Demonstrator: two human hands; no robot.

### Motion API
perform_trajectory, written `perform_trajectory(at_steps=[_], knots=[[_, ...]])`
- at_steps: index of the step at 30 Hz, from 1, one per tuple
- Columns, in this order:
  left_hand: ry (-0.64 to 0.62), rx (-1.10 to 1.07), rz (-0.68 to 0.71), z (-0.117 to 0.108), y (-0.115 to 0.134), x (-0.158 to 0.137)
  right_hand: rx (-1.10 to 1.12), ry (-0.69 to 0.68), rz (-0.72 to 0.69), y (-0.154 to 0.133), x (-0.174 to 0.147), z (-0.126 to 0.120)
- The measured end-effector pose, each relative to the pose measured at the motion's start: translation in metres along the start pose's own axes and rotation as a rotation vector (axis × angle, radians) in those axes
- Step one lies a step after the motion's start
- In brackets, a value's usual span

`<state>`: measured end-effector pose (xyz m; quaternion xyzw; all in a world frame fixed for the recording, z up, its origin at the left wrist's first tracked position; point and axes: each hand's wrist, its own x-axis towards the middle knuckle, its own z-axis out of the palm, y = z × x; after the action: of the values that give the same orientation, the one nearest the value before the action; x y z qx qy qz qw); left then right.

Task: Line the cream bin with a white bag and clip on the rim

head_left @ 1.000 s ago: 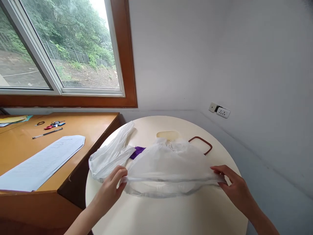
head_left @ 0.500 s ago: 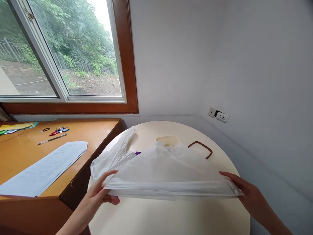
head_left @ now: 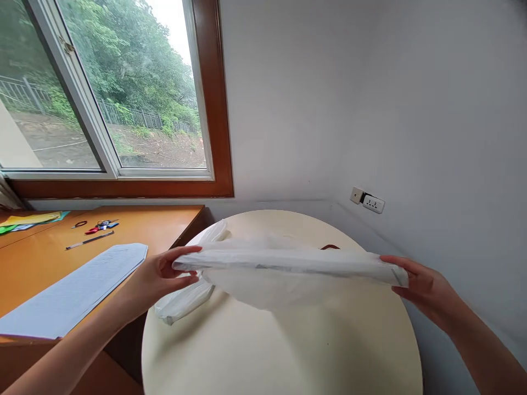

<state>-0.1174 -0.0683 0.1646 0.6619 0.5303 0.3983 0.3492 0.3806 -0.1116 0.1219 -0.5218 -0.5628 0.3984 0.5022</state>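
Plastic bag (head_left: 296,264), one: white, thin, translucent, faintly creased. Its edge is drawn out into a long, near-level band (a small dark mark is seen along it); below, a hazy sheet is hung over the round table (head_left: 255,359). One end is held by the left hand (head_left: 158,277), the other by the right hand (head_left: 428,288).

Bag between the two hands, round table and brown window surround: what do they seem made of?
Bag: thin plastic film, it seems; whitish, see-through and wrinkled. Table: perhaps laminate or painted board; its cream top looks smooth and even. Window surround: probably varnished wood, judging by its reddish-brown colour and slight gloss.
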Motion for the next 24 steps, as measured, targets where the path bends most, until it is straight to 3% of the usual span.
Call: perform_trajectory(at_steps=[5, 10, 13, 18, 22, 24], knots=[[0.054, 0.431, 0.175, -0.005, 0.028, 0.017, -0.06, 0.171, 0.096, -0.024, 0.017, 0.009], [0.158, 0.479, 0.236, -0.007, 0.055, 0.03, -0.119, 0.265, -0.107, -0.036, 0.032, 0.015], [0.226, 0.363, 0.31, -0.01, 0.061, 0.04, -0.073, 0.252, -0.219, -0.04, 0.04, 0.017], [0.232, -0.008, 0.361, -0.009, 0.062, 0.06, 0.183, 0.184, -0.252, -0.05, 0.059, 0.026], [0.288, -0.555, 0.228, 0.0, 0.069, 0.075, 0.431, 0.128, -0.262, -0.065, 0.075, 0.044], [0.371, -0.665, 0.132, 0.004, 0.074, 0.081, 0.552, 0.146, -0.249, -0.072, 0.081, 0.053]])
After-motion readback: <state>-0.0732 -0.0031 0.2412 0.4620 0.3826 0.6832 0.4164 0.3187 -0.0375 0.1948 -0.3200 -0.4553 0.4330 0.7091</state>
